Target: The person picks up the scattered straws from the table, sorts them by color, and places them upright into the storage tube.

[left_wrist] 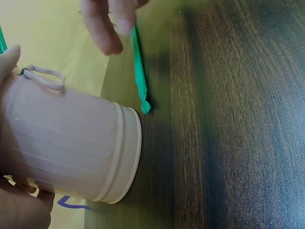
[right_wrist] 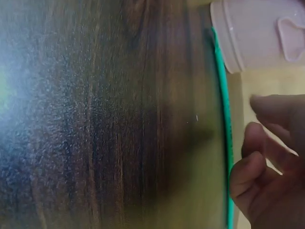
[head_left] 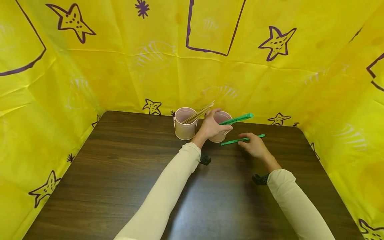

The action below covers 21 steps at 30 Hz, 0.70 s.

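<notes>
My left hand (head_left: 210, 126) grips a small pale pink bucket (left_wrist: 62, 138) near its rim, thumb on one side and fingers on the other in the left wrist view. Green paper-wrapped sticks (head_left: 241, 118) lean out of this bucket to the right. On the table just right of it lies another slim green wrapped stick (head_left: 230, 142) with dark print. Over that stick hovers my right hand (head_left: 254, 146), fingers loosely bent and pinching nothing that I can see. A matching pink bucket (head_left: 183, 131) at the left holds tan wrapped sticks (head_left: 198, 114).
The dark wood table (head_left: 120, 173) ends at its back edge just behind the buckets. A yellow cloth (head_left: 120, 80) with starfish and fish drawings hangs around the back and both sides. Dark wrist straps (head_left: 205, 159) sit by both sleeves.
</notes>
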Available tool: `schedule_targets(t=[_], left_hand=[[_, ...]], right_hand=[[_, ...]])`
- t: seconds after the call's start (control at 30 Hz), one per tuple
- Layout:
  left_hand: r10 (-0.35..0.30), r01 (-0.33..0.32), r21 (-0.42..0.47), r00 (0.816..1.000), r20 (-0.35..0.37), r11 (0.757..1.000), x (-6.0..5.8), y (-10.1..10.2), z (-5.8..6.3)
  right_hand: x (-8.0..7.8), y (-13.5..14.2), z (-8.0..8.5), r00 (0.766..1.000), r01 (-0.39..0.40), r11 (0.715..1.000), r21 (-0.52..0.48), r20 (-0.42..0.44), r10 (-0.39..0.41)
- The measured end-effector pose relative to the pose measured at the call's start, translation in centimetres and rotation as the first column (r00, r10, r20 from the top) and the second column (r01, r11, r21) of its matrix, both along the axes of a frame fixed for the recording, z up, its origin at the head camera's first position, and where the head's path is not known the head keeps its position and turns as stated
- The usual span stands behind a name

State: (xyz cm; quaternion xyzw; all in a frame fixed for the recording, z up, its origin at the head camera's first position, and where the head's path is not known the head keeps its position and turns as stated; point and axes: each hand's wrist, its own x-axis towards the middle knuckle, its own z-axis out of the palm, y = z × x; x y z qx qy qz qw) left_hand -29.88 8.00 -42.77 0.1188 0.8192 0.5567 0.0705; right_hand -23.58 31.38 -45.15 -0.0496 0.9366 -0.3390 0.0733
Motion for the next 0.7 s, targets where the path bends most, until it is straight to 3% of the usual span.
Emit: schedule_targets(t=[0.23, 0.47, 0.7], left_hand=[[-0.006, 0.006, 0.002, 1.0, 0.013, 1.0, -0.1, -0.1, 0.1], [-0.006, 0.006, -0.002, 1.0, 0.011, 1.0, -0.1, -0.1, 0.2], [-0.009, 0.009, -0.003, 1.0, 0.006, 1.0, 0.1, -0.1, 0.2]], right_hand=[[0.0, -0.5, -0.6, 0.99, -0.136, 0.985, 0.105, -0.025, 0.14], [0.5, -0.8, -0.4, 0.978, -0.209, 0.964, 0.162, 0.02, 0.208], [1.2, -0.7, -0.5, 0.961, -0.269, 0.947, 0.177, -0.014, 0.276]])
